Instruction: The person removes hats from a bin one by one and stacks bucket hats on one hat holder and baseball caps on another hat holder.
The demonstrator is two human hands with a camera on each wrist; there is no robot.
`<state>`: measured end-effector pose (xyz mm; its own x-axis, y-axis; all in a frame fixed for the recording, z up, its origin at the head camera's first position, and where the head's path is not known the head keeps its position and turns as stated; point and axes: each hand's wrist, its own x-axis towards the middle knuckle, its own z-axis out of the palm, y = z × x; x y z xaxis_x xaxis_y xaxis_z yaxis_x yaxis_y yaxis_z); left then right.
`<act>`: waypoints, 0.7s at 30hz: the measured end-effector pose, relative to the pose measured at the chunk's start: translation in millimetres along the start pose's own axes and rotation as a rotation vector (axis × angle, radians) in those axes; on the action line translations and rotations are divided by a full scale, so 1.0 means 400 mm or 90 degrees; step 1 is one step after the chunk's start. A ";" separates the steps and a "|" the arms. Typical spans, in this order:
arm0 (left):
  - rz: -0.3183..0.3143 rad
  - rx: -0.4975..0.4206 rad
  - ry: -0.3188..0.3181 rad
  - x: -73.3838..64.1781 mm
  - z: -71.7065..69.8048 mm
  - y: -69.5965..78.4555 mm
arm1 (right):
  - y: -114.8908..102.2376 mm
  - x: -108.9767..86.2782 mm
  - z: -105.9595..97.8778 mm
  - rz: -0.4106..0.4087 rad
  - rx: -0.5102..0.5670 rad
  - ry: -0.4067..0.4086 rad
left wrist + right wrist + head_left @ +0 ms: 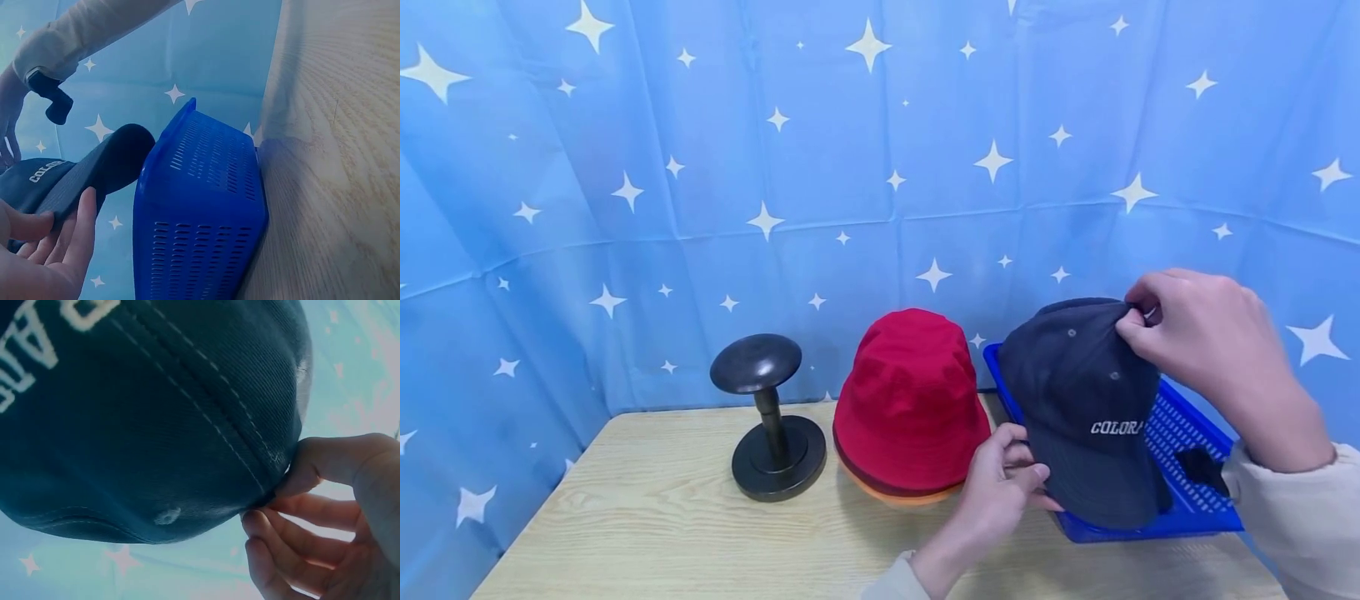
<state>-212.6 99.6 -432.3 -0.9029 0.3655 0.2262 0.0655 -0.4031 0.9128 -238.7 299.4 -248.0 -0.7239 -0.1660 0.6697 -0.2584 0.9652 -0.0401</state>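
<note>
A dark navy baseball cap (1078, 392) with white lettering hangs, brim down, over the blue basket (1195, 417). My right hand (1213, 342) pinches the top of its crown between thumb and fingers, as the right wrist view also shows on the cap's fabric (156, 425). Lower down, my left hand (996, 483) holds the edge of the brim, thumb on one face and fingers on the other. In the left wrist view the brim (100, 165) lies in the left hand (56, 250), above the basket's rim (164, 134).
A red bucket hat (913, 400) sits on the table (647, 508) left of the basket, with an orange edge showing beneath it. Farther left stands a black hat stand (767, 417) with a round top. A blue curtain with white stars (820, 150) hangs behind.
</note>
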 end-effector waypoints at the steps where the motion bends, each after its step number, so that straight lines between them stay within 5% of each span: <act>1: 0.004 0.007 -0.004 -0.001 0.000 0.001 | 0.002 -0.005 0.001 0.003 0.002 -0.002; 8: 0.017 0.056 0.008 0.000 0.003 0.011 | 0.030 -0.050 0.010 0.018 0.063 0.040; 13: 0.022 0.077 0.044 0.001 0.000 0.021 | 0.061 -0.092 0.030 0.140 0.165 0.049; 17: 0.036 0.082 0.053 0.003 -0.003 0.027 | 0.095 -0.130 0.065 0.223 0.248 0.021; 21: 0.049 0.088 0.049 0.004 -0.005 0.034 | 0.142 -0.163 0.105 0.222 0.342 -0.054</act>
<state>-214.2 92.9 -420.1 -0.9226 0.2704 0.2751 0.1883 -0.3067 0.9330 -233.1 356.7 -325.2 -0.8655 0.1020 0.4903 -0.2676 0.7334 -0.6249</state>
